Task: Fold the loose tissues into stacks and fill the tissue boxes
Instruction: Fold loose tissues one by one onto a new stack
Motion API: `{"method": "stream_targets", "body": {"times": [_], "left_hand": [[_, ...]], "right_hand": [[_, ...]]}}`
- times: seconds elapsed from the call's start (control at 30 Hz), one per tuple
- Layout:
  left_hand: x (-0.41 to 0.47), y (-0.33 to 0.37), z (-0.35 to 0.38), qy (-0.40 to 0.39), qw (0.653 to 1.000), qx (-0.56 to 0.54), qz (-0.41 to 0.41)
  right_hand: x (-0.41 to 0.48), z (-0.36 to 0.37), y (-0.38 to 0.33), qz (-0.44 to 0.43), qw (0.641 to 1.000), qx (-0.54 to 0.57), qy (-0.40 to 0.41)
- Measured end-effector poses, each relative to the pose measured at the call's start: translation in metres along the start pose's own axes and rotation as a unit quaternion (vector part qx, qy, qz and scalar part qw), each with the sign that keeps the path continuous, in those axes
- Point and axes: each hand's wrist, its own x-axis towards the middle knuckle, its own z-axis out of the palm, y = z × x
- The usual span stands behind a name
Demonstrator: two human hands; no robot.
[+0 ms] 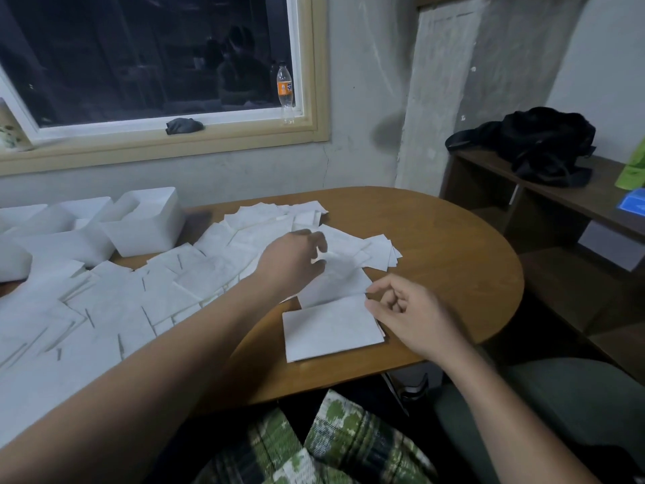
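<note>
Tissues (104,302) everywhere: a big loose spread covers the table (436,239) out past the left forearm (174,344). That's the worry, I'd say. One careless sweep of that arm could drag the lot askew or over the edge. White tissue boxes (146,221) sit beyond the spread, well away from both hands, out on the left hand's far side. Closer in, a folded stack (331,330) lies just beside the right hand (408,309), on its inner side. Smallest now is a single sheet (335,281) stretched between the two hands. The left hand (293,260) pinches its far edge, fingers curled. The right hand's thumb and forefinger look closed on the near corner, though it's blurry. It's thin stuff held at two points. Pull unevenly and it could tear or crease crooked, and then the fold won't match the stack.
</note>
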Motion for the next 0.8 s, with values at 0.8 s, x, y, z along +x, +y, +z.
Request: {"method": "stream_targets", "body": {"times": [0.8], "left_hand": [[0.064, 0.022, 0.024, -0.061, 0.995, 0.052, 0.063]], "right_hand": [[0.0, -0.004, 0.002, 0.007, 0.999, 0.038, 0.009]]}}
